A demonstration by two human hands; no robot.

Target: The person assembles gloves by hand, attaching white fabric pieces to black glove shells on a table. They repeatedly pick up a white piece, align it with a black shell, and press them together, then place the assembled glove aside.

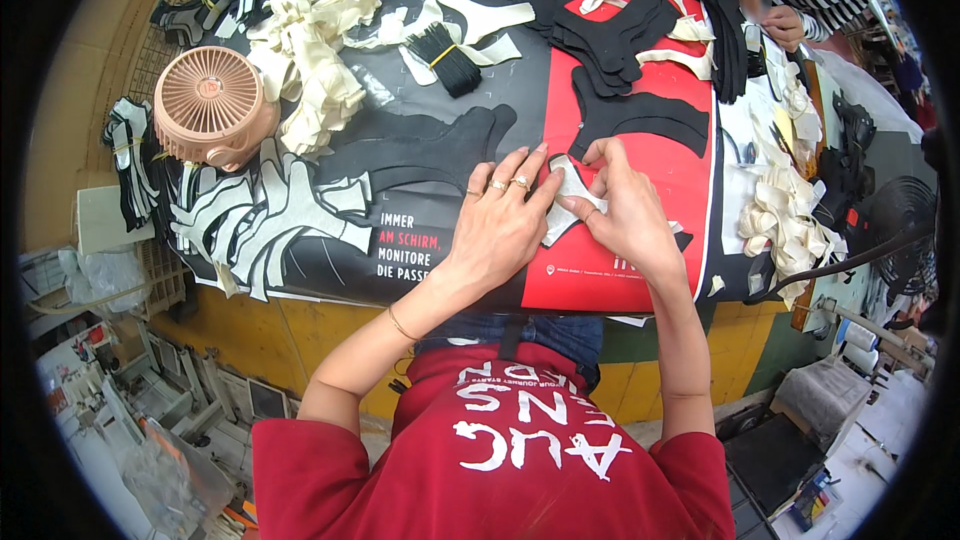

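Note:
A small white cut fabric piece (572, 186) with a dark edge lies on the red part of the printed table cover (520, 285). Its upper end is pinched between the thumb and fingers of my right hand (632, 208). My left hand (502, 218), wearing rings, rests flat with its fingers stretched out, and the fingertips touch the piece's left side. Just beyond my hands is a curved black fabric piece (640, 120). Flat black pieces (420, 148) lie to the left of my left hand. Part of the white piece is hidden under my fingers.
A pink fan (210, 105) stands at the left beside heaped cream cloth strips (315, 70) and white-and-black cut pieces (275, 215). Stacked black pieces (610, 35) and a tied black bundle (447, 62) lie farther off. Another person's hands (765, 10) work at the far right.

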